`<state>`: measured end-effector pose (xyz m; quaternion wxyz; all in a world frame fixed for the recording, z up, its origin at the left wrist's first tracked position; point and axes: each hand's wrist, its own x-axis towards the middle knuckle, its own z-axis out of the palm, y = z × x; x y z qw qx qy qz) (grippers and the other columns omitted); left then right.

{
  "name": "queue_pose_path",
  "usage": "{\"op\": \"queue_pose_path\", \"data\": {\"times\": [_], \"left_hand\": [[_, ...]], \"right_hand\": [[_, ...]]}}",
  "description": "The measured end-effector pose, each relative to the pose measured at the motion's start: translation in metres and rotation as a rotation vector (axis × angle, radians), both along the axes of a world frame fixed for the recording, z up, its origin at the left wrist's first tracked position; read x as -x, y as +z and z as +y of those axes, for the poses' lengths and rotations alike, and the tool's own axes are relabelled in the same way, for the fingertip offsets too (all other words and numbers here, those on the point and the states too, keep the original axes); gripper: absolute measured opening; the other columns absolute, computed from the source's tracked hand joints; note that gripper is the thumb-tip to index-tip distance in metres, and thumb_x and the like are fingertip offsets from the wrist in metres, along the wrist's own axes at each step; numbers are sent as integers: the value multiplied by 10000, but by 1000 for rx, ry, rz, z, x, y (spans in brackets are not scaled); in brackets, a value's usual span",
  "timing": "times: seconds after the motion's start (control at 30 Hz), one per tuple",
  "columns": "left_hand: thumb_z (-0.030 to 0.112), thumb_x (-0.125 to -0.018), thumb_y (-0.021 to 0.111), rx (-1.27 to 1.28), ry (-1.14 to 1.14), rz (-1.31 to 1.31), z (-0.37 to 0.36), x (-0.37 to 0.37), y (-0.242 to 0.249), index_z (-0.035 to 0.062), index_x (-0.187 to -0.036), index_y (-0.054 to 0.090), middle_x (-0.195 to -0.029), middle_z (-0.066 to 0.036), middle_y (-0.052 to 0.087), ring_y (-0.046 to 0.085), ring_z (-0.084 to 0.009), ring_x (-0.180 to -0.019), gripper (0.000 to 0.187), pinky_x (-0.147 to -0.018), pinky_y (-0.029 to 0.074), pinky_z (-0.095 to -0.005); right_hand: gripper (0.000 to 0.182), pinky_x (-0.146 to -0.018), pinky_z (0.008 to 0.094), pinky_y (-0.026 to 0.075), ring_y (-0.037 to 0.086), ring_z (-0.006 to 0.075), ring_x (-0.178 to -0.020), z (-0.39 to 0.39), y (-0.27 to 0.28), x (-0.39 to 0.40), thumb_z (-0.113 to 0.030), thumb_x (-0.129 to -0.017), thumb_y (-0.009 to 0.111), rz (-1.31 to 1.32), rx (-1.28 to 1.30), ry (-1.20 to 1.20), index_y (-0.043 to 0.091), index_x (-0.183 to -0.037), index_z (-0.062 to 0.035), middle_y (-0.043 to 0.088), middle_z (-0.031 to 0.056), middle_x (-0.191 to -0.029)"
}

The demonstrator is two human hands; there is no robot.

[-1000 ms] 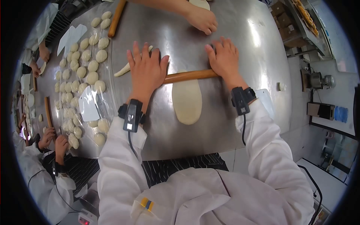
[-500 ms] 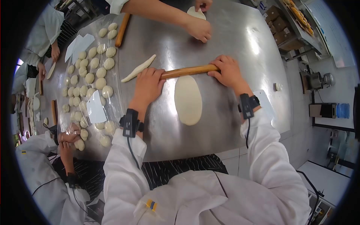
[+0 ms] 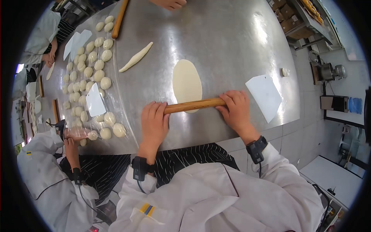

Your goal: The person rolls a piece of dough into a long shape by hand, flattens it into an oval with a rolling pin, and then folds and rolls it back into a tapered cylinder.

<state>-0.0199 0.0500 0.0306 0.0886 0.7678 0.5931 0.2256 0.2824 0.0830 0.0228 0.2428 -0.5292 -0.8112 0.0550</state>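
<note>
A wooden rolling pin [image 3: 195, 105] lies across the near end of a flat oval sheet of dough [image 3: 187, 81] on the steel table. My left hand [image 3: 154, 120] grips the pin's left end, fingers closed round it. At the other end my right hand [image 3: 236, 110] holds the pin in the same way. Most of the oval shows beyond the pin, with a small edge on the near side. A tapered strip of dough [image 3: 136, 58] lies on the metal to the left of the oval.
Several dough balls [image 3: 106, 82] lie under clear plastic at the left, with a white scraper [image 3: 95, 101] on top. Another scraper [image 3: 265, 96] lies at the right. A second rolling pin [image 3: 120, 18] is at the back. Co-workers' hands [image 3: 72, 140] are at the left and far edge.
Both my hands and the pin have moved toward me, from the oval's far end to its near end. The co-worker's hands at the back have drawn away, and the view has shifted.
</note>
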Motion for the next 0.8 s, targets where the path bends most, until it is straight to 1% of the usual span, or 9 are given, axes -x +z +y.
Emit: {"op": "queue_pose_path", "data": {"times": [0.03,0.07,0.1,0.13,0.2,0.43,0.63,0.7,0.8], "left_hand": [[159,-845,645,0,3,-3,-2,-3,0,32,-1236,570,-1226,-169,574,495,-384,-1184,418,-1025,365,-489],[214,-864,620,8,29,53,-5,-6,1,27,-1277,542,-1306,-177,528,439,-399,-1253,460,-1072,300,-523],[268,-884,596,18,55,110,-6,-9,2,21,-1319,514,-1385,-184,483,383,-415,-1322,506,-1119,236,-557],[268,-884,596,22,58,109,-3,-10,0,21,-1319,514,-1385,-184,483,383,-415,-1322,506,-1119,236,-557],[371,-913,538,60,77,195,6,-11,-4,8,-1377,459,-1479,-187,400,297,-427,-1390,594,-1136,134,-606],[395,-935,501,128,121,298,30,-13,3,-18,-1407,428,-1495,-206,379,266,-436,-1410,632,-1131,120,-619],[417,-951,463,172,166,367,66,-14,10,53,-1422,447,-1491,-219,378,250,-460,-1410,595,-1122,126,-637],[420,-958,450,132,199,380,86,-11,5,95,-1418,466,-1489,-214,384,248,-466,-1407,563,-1121,132,-637],[419,-960,456,15,236,350,116,-6,-1,90,-1376,514,-1470,-200,414,245,-458,-1411,534,-1126,140,-626]], "right_hand": [[492,-1041,558,302,507,313,-1198,-3,-2,1,-303,-728,777,-54,29,-27,629,-1163,-128,595,59,-1198],[492,-1041,558,302,507,313,-1198,-4,-3,1,-303,-728,777,-56,31,-23,629,-1163,-128,595,59,-1198],[520,-1068,604,242,461,332,-1266,-4,-4,2,-336,-752,756,-91,44,-54,614,-1205,-124,568,72,-1276],[550,-1095,649,182,415,351,-1335,-4,-5,2,-370,-777,734,-126,56,-85,599,-1248,-120,541,84,-1354],[554,-1098,658,163,390,364,-1354,6,-1,4,-406,-805,698,-172,77,-92,594,-1266,-115,517,98,-1387],[559,-1084,683,161,339,399,-1382,38,5,9,-491,-867,600,-257,74,-86,608,-1274,-107,466,139,-1441],[573,-1070,704,163,311,412,-1395,77,6,15,-522,-907,528,-301,84,-108,597,-1296,-106,432,165,-1467],[570,-1066,710,161,303,418,-1397,100,4,20,-518,-917,514,-271,93,-131,592,-1302,-105,422,169,-1473],[542,-1067,710,164,319,415,-1388,134,-5,26,-503,-927,505,-219,72,-182,603,-1282,-105,439,171,-1458]]}}
